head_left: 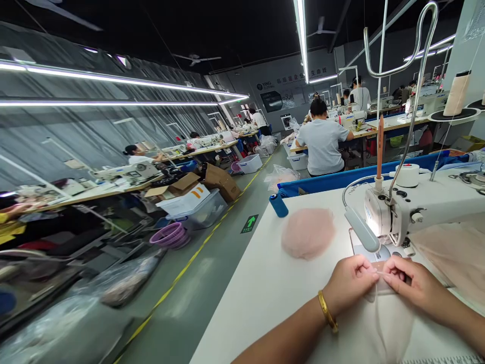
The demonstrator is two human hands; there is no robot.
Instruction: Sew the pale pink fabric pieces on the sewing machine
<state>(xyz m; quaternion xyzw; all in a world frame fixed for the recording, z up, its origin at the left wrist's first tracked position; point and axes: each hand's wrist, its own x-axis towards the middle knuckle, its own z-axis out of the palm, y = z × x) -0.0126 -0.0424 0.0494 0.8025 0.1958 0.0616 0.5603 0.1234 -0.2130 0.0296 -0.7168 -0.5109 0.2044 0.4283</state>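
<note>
Just in front of the needle area of a white sewing machine point(382, 217), my left hand point(350, 280) and my right hand point(411, 283) pinch a thin, pale sheer fabric point(388, 321) between thumbs and fingers. The fingertips of both hands nearly meet on its upper edge, and the cloth hangs down toward me over the white table point(257, 303). A gold bracelet circles my left wrist. To the left of the machine lies a round pile of pinkish sheer fabric point(308, 232). More sheer fabric point(450, 247) spreads right of my right hand, under the machine arm.
A blue thread spool point(278, 206) stands at the table's far left corner. Blue cloth point(341, 179) runs along the back edge. Left of the table is an aisle with a yellow line, a purple basket point(169, 235) and cardboard boxes point(220, 182). Other people sit at machines farther off.
</note>
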